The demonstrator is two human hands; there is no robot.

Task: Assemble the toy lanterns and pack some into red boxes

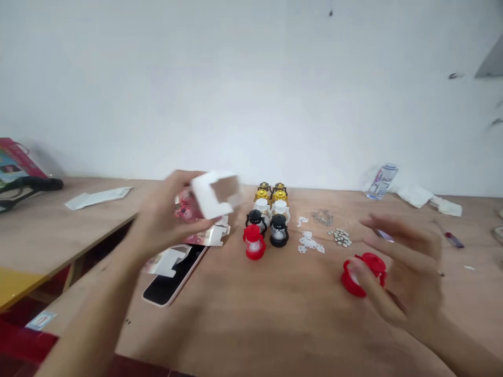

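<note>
Right hand (411, 262) wide by 1 red lantern (373, 263); left hand (163, 212) holding 1 box (205, 195); 9 lanterns (279, 236) between.

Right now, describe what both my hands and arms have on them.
Your left hand and right hand show no gloves. The left forearm and right forearm are bare as far as the picture shows, with no sleeves, watch or bracelet visible. Motion blur hides finer details.
</note>
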